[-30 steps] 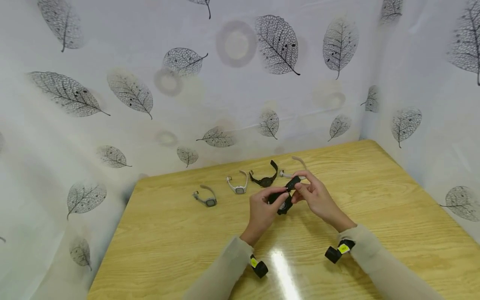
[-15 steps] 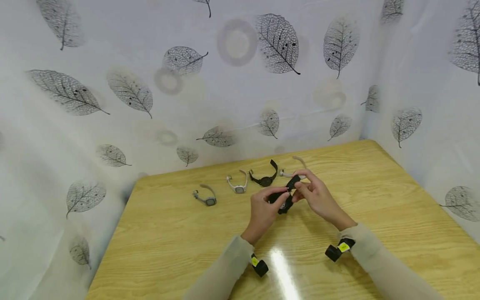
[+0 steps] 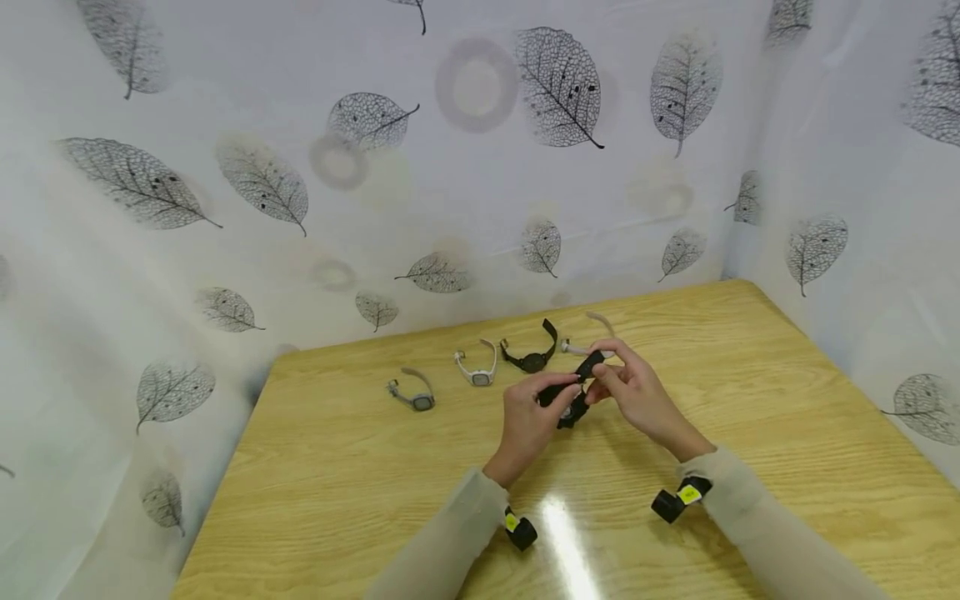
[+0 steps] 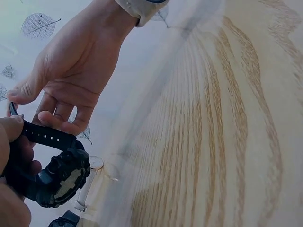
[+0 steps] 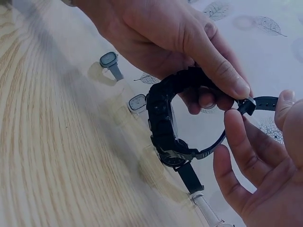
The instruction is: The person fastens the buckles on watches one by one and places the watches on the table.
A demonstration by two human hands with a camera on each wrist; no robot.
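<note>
left hand (image 3: pixel 527 423) pinching black watch (image 5: pixel 159 112) | right hand (image 3: pixel 639 398) gripping its strap (image 3: pixel 590 365) too | 4 more watches (image 3: pixel 480 379) just chilling behind on the surface (image 3: pixel 337 483)

Leaf-printed pale sheeting (image 3: pixel 420 192) backs a wood-grained table (image 3: pixel 337 492), glare streaking it.

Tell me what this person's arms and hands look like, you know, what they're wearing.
The left hand and right hand are bare, without gloves. The left sleeve and right sleeve are long and plain pale beige. At each cuff sits a small black camera, left camera and right camera, with a yellow label whose print is too small to read.
</note>
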